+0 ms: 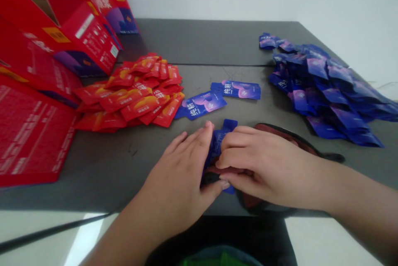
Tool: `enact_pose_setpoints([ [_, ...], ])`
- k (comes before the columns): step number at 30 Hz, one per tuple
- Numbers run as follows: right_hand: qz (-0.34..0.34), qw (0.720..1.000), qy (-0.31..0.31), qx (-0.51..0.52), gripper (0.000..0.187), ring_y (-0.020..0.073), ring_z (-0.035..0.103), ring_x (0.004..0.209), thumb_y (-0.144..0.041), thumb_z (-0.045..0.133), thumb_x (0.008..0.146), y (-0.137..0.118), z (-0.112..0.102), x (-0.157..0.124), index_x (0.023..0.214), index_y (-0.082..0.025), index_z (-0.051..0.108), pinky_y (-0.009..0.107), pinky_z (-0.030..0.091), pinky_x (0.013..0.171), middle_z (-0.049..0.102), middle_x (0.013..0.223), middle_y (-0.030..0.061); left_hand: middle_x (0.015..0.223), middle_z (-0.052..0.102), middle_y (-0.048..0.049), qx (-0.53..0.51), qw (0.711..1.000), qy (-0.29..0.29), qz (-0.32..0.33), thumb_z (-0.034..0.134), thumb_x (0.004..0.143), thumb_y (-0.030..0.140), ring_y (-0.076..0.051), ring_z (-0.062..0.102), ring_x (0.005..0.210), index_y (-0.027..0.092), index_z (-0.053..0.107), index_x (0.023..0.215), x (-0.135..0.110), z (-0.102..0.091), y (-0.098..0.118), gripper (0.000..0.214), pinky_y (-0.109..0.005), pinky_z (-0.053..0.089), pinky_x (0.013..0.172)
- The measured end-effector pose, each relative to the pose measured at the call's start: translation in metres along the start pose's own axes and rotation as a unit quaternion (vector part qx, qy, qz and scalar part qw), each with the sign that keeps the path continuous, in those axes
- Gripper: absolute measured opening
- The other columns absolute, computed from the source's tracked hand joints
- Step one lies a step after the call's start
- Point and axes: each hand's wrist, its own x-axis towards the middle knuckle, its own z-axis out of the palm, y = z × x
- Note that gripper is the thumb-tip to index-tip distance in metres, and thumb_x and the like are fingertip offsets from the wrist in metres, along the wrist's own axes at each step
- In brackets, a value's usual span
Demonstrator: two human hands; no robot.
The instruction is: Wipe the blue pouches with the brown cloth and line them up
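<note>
two hands in view, the left hand and the right hand, with one blue sachet between them. two more loose blue sachets. one heap of blue sachets and one heap of red sachets, each too many to count. at least three red cartons.

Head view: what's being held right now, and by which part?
A blue-purple sachet, gripped around its middle between the left hand and the right hand; one end sticks out above the fingers, and the exact contact is hidden.
</note>
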Motion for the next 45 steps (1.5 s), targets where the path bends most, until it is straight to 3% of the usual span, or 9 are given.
enact_pose_setpoints([
  [8,0.073,0.995,0.051,-0.041,0.013,0.021,0.061,0.091,-0.03,0.064,0.105,0.016,-0.001,0.002,0.099,-0.021,0.071,0.036,0.044,0.085,0.066,0.097,0.004,0.174,0.041,-0.0141,0.004,1.0,-0.013,-0.009,0.07,0.097,0.052,-0.029,0.044,0.158,0.014,0.017,0.171,0.002,-0.002,0.001,0.098,-0.051,0.032,0.133],
  [16,0.17,0.961,0.138,-0.168,0.014,0.0251,0.064,0.088,-0.03,0.062,0.102,0.034,-0.002,0.002,0.096,-0.02,0.071,0.036,0.046,0.078,0.066,0.091,0.0064,0.173,0.044,-0.0123,0.002,1.0,-0.026,-0.012,0.068,0.099,0.051,-0.029,0.043,0.158,0.016,0.031,0.168,0.003,-0.003,0.001,0.086,-0.054,0.03,0.133],
  [21,0.116,0.964,0.198,-0.134,0.017,0.0259,0.066,0.097,-0.025,0.062,0.102,0.026,-0.005,-0.001,0.114,-0.018,0.071,0.037,0.049,0.086,0.071,0.104,0.0088,0.174,0.039,-0.0187,0.01,1.0,-0.01,-0.019,0.079,0.087,0.068,-0.035,0.041,0.159,0.013,0.031,0.167,0.002,-0.002,0.004,0.108,-0.058,0.031,0.132],
  [23,0.059,0.977,0.185,-0.087,0.024,0.0252,0.066,0.103,-0.023,0.06,0.103,0.02,-0.007,-0.003,0.125,-0.018,0.068,0.036,0.05,0.09,0.072,0.114,0.0101,0.171,0.043,-0.0201,0.009,1.0,0.002,-0.021,0.083,0.081,0.071,-0.036,0.043,0.158,0.013,0.032,0.166,0.002,-0.002,0.006,0.115,-0.059,0.031,0.132],
  [25,0.003,0.991,0.131,-0.033,0.025,0.0235,0.066,0.104,-0.023,0.058,0.106,0.014,-0.009,-0.005,0.129,-0.02,0.068,0.035,0.049,0.091,0.071,0.117,0.0096,0.171,0.043,-0.0208,0.006,1.0,0.011,-0.019,0.086,0.078,0.071,-0.036,0.045,0.157,0.014,0.034,0.164,0.002,-0.001,0.008,0.116,-0.059,0.032,0.132],
  [28,-0.037,0.999,0.023,0.028,0.017,0.0205,0.065,0.101,-0.023,0.06,0.106,0.007,-0.009,-0.005,0.118,-0.022,0.073,0.034,0.048,0.092,0.071,0.109,0.006,0.173,0.038,-0.0221,-0.002,1.0,0.02,-0.012,0.087,0.077,0.071,-0.039,0.045,0.157,0.016,0.027,0.167,0.0,0.001,0.009,0.121,-0.063,0.034,0.13],
  [30,-0.033,0.999,-0.015,0.037,0.012,0.02,0.064,0.101,-0.023,0.063,0.106,0.005,-0.007,-0.003,0.109,-0.022,0.075,0.035,0.047,0.092,0.07,0.104,0.0044,0.173,0.038,-0.0226,-0.009,1.0,0.023,-0.012,0.087,0.077,0.07,-0.041,0.046,0.156,0.016,0.021,0.169,0.0,0.002,0.008,0.126,-0.065,0.035,0.128],
  [35,0.003,1.0,-0.007,0.015,0.013,0.0206,0.061,0.097,-0.026,0.064,0.105,0.008,-0.001,0.001,0.099,-0.02,0.074,0.035,0.045,0.088,0.068,0.101,0.0043,0.173,0.039,-0.0225,0.004,1.0,0.014,-0.012,0.086,0.078,0.071,-0.042,0.046,0.155,0.015,0.019,0.169,-0.002,0.001,0.008,0.126,-0.063,0.036,0.129],
  [45,0.099,0.99,0.056,-0.081,0.014,0.0207,0.06,0.087,-0.025,0.061,0.103,0.022,-0.001,0.004,0.098,-0.02,0.072,0.034,0.043,0.08,0.061,0.093,0.0044,0.173,0.039,-0.0228,0.022,1.0,0.009,-0.015,0.085,0.075,0.076,-0.042,0.046,0.156,0.015,0.02,0.169,0.001,0.002,0.007,0.129,-0.063,0.036,0.129],
])
